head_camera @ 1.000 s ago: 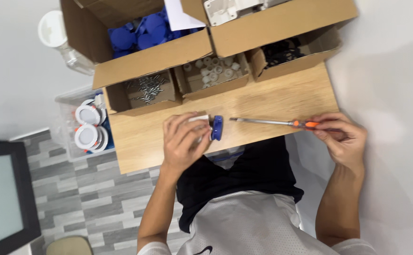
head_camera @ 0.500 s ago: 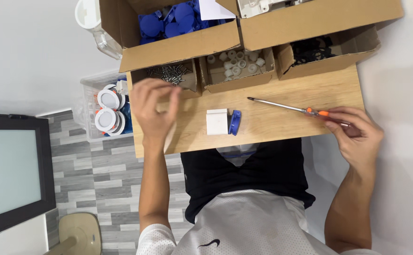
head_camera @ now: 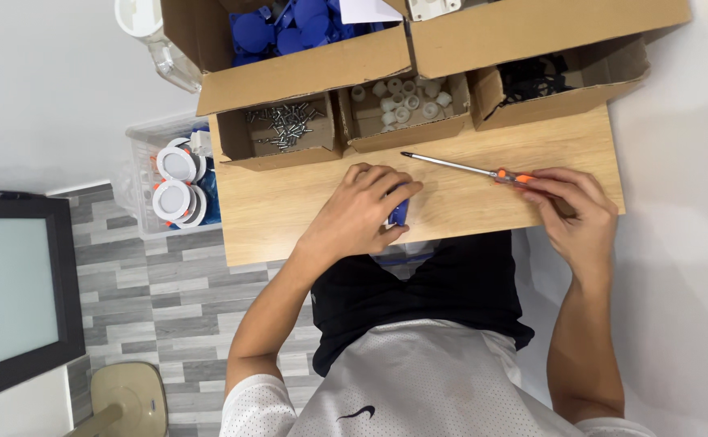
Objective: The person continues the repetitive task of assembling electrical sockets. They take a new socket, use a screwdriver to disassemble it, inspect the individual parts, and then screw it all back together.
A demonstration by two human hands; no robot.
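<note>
Small blue plastic part (head_camera: 399,212), seemingly light and rigid, lay cupped under the left hand (head_camera: 362,212) near the wooden worktop's (head_camera: 289,210) front edge, while the right hand (head_camera: 574,212) gripped a long orange-handled screwdriver (head_camera: 467,168).

Overhead view of a wooden table (head_camera: 289,210). The left hand (head_camera: 362,210) covers a small blue part (head_camera: 399,213) near the table's front edge; the right hand (head_camera: 572,206) grips the orange-handled screwdriver (head_camera: 459,166), shaft pointing left. Behind stand open cardboard boxes of screws (head_camera: 281,125), white caps (head_camera: 406,101), black parts (head_camera: 532,81) and blue pieces (head_camera: 289,20)
</note>
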